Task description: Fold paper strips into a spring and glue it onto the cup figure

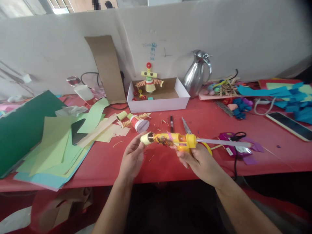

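My left hand (133,156) pinches a small pale yellow paper tube (144,139) between thumb and fingers. In my right hand (198,161) is a yellow hot glue gun (176,139), gripped by its handle, with a long clear glue stick (221,141) sticking out of its back. The gun's nozzle end meets the tube's dark opening; whether the tip touches the paper is not clear. Just beyond my left hand lies a paper-cup figure (140,123) with folded paper arms, tipped on its side. A short rolled paper piece (122,115) rests beside it.
A white box (158,105) holds a finished-looking paper figure (149,84). Behind stands a steel jug (196,73). Scissors (186,126) and a black marker (171,124) lie past the gun. Coloured paper (51,146) is piled left; a phone (290,125) and a purple device (234,146) lie right.
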`<state>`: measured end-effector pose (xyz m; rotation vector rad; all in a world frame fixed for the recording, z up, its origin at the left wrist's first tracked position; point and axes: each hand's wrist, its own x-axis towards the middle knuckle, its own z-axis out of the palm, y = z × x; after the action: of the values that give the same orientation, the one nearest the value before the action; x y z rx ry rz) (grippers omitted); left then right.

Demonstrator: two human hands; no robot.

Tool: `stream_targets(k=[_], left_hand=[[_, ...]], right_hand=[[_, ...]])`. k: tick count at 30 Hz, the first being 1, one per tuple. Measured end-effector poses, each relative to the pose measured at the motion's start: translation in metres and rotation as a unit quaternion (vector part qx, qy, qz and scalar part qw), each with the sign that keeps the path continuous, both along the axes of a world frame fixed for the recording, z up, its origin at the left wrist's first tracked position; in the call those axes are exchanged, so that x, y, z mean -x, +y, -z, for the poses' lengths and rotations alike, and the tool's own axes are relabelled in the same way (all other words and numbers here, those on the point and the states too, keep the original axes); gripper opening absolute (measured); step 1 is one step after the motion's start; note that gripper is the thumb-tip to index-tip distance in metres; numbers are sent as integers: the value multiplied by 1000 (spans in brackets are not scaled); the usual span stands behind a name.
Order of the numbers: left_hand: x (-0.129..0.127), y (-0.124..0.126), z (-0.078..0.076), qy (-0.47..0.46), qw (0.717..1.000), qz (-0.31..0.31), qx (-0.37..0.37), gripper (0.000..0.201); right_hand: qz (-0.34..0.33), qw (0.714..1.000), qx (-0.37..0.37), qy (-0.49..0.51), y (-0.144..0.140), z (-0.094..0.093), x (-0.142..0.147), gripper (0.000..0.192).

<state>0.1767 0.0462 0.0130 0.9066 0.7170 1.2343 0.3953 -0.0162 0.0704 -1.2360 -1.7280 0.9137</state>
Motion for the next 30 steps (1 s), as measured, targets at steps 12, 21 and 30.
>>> stream_targets(k=[12, 21, 30], left_hand=[[-2, 1, -3, -1, 1000, 3, 5, 37], [-1, 3, -1, 0, 1000, -12, -6, 35], [2, 2, 2, 8, 1000, -12, 6, 34]], right_hand=[[-2, 1000, -9, -27, -2, -3, -3, 52], [-5, 999, 17, -31, -9, 2, -8, 46], [28, 999, -8, -37, 5, 0, -9, 54]])
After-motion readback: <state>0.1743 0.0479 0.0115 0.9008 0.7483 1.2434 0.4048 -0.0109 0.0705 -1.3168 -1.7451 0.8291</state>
